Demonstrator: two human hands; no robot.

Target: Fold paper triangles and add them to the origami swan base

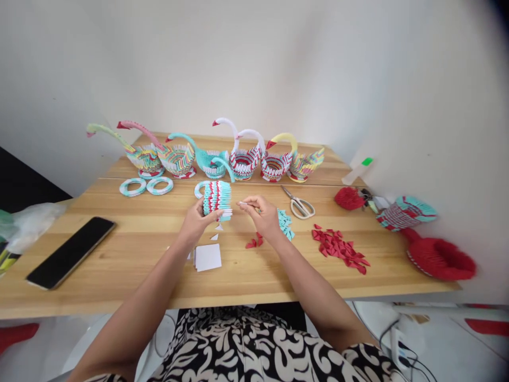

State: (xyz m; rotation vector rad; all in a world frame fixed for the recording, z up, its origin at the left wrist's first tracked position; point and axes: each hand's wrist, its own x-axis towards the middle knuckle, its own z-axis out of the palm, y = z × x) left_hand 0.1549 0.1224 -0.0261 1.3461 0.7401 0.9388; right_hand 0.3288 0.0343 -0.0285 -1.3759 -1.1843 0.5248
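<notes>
Left hand (194,218) curls round the paper cup (217,196), probably light and crushable, best cradled by its wall; right hand (265,215) pinches a small piece (243,203).

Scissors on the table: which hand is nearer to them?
Right. The right hand is a little left of the scissors; the left hand is farther left, holding the paper cylinder.

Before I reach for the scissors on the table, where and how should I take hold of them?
Probably best by the looped handles, with the grip coming from the near right side. The scissors lie with their handles toward you and blades pointing away to the left; the light-blue pieces lie on the handles' near left.
</notes>
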